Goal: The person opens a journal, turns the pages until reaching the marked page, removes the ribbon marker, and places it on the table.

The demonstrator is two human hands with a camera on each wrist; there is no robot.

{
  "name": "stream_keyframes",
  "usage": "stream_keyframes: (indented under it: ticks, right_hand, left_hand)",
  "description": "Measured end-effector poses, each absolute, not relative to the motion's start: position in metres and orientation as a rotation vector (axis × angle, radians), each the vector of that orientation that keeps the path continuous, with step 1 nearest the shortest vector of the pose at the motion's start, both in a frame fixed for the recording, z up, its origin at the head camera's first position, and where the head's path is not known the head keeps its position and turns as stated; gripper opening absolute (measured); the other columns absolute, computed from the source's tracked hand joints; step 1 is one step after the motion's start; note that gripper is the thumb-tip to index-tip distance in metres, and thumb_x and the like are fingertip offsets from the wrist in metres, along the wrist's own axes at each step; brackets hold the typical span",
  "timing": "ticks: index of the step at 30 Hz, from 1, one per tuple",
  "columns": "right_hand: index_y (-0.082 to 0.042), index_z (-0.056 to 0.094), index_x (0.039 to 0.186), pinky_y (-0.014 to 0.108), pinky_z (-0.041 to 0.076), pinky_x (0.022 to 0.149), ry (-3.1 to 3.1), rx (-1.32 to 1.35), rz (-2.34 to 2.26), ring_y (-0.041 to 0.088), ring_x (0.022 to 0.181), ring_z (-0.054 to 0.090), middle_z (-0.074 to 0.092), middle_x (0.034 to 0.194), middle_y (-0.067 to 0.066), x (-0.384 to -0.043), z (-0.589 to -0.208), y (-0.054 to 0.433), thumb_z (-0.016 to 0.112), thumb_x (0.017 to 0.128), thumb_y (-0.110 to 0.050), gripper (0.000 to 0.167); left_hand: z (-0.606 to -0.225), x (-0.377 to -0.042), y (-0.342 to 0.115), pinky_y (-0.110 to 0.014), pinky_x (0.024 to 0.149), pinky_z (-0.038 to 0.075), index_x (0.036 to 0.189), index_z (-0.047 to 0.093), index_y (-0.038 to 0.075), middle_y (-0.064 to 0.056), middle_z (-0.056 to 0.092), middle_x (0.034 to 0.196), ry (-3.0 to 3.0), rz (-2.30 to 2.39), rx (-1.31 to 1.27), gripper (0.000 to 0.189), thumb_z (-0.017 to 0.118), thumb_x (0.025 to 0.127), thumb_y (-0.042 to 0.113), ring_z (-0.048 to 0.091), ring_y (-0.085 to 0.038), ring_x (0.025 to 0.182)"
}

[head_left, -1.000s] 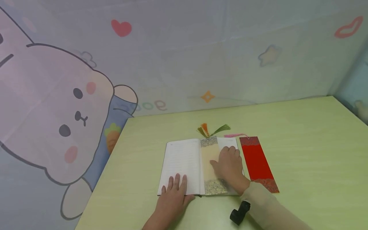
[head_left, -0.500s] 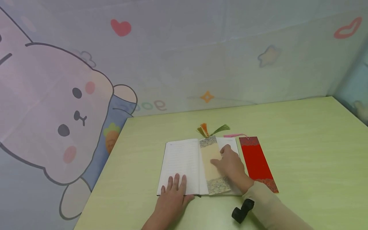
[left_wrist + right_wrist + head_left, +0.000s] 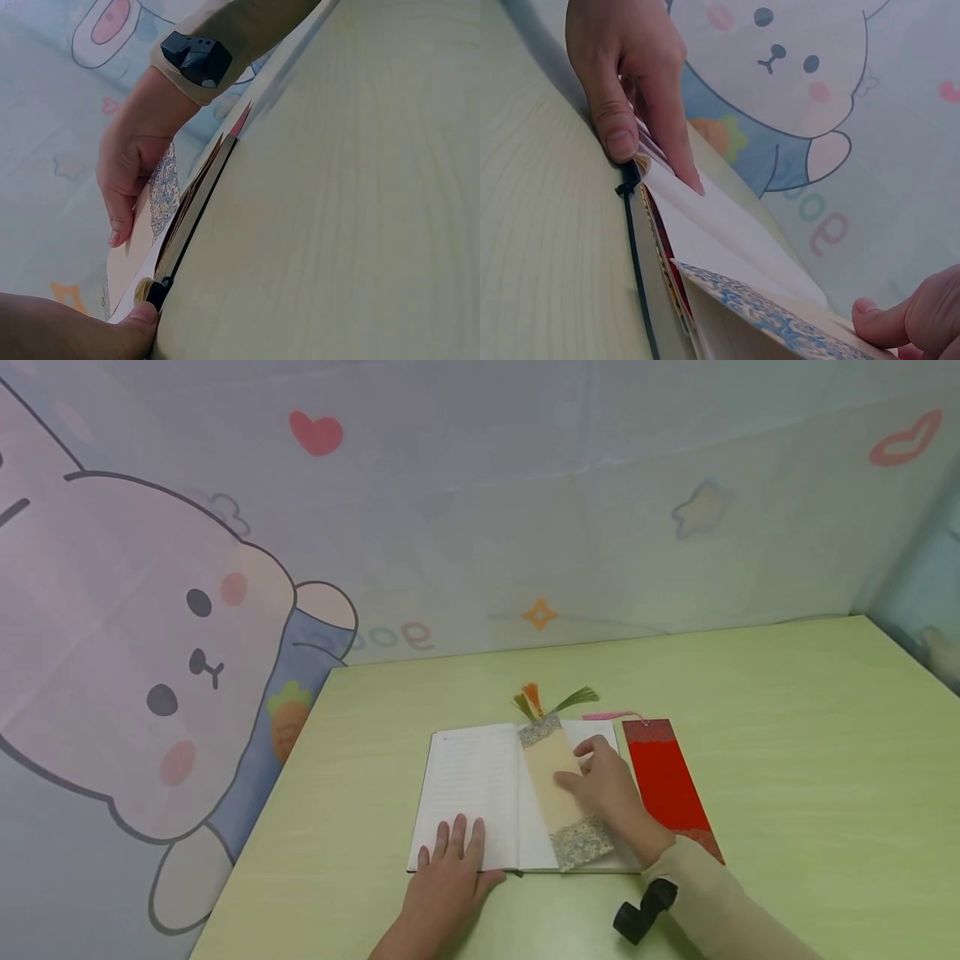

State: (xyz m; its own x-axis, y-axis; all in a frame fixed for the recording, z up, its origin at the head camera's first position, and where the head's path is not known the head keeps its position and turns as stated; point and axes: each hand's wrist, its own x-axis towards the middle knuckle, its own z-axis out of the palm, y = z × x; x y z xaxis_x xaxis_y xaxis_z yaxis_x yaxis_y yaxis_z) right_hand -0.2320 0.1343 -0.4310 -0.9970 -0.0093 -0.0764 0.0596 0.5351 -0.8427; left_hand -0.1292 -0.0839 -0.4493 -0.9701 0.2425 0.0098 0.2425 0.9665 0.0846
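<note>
An open notebook [image 3: 468,785] lies on the table in the head view. My left hand [image 3: 450,877] rests with spread fingers on its left page, thumb at the bottom edge, as the right wrist view also shows. My right hand [image 3: 609,785] pinches the right edge of a cream bookmark [image 3: 551,785] with patterned lace-like ends. That bookmark slants over the right page, its lower end raised off the paper in the right wrist view. The fingertips beneath it are hidden. Right of the notebook lies a red bookmark [image 3: 663,777] with a pink tassel [image 3: 611,716].
Orange and olive tassels [image 3: 530,699] and a green tassel [image 3: 577,697] stick out past the notebook's top edge. Patterned and red edges [image 3: 664,259] show between the pages in the right wrist view. A printed cloth [image 3: 480,510] hangs behind the pale green table [image 3: 795,777].
The cream bookmark's lower end has swung to the right, uncovering more page beside the spine. My right hand has shifted slightly right, its fingers now at the bookmark's edge. The left hand stays put.
</note>
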Motion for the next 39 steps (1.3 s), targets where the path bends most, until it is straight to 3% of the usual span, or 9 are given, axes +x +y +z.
stream_keyframes:
  ticks: [15,26,39]
  right_hand:
    - [-0.001,0.045,0.115,0.030,0.044,0.060,2.635,0.073,-1.624,0.026,0.077,0.049,0.051,0.094,0.016,-0.236,-0.430,0.162,0.070,0.084,-0.021,0.045]
    - [0.003,0.044,0.119,0.033,0.045,0.066,2.585,0.068,-1.688,0.030,0.091,0.050,0.050,0.105,0.021,-0.242,-0.433,0.185,0.068,0.086,-0.022,0.048]
    - [0.003,0.041,0.124,0.031,0.046,0.063,2.566,0.091,-1.765,0.022,0.078,0.054,0.055,0.099,0.017,-0.245,-0.440,0.211,0.067,0.086,-0.031,0.056]
  left_hand:
    - [-0.450,-0.131,-0.085,-0.060,0.093,0.034,0.138,0.042,0.003,-0.023,0.039,0.140,3.105,0.173,0.389,0.066,0.048,0.092,0.049,0.034,-0.042,0.128]
    - [-0.452,-0.132,-0.089,-0.060,0.094,0.033,0.139,0.041,0.004,-0.022,0.038,0.141,3.093,0.166,0.355,0.066,0.049,0.091,0.049,0.033,-0.042,0.130]
    - [-0.450,-0.130,-0.091,-0.061,0.093,0.034,0.139,0.042,0.004,-0.022,0.038,0.141,3.088,0.194,0.352,0.066,0.048,0.091,0.050,0.033,-0.043,0.129]
